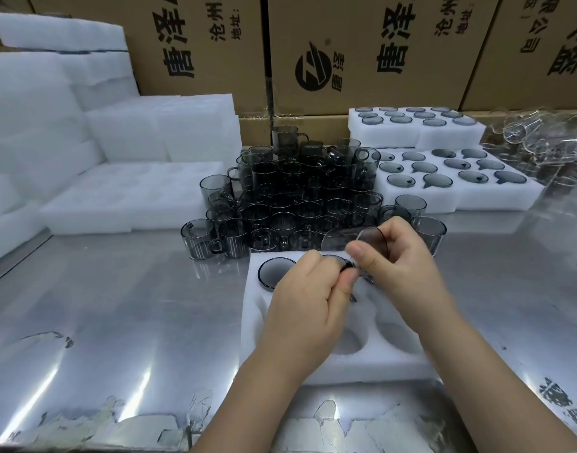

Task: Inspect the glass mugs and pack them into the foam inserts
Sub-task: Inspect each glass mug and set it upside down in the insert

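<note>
A smoky grey glass mug lies tilted on its side above the white foam insert in front of me. My right hand grips the mug's body, thumb on its near side. My left hand pinches the mug's dark handle between thumb and forefinger. One mug sits in the insert's far left hole. Other holes in the insert show as hollows, partly hidden by my hands.
A heap of grey mugs stands behind the insert on the metal table. Filled foam inserts lie at the back right, foam blocks at the left, cardboard cartons behind, clear glassware far right.
</note>
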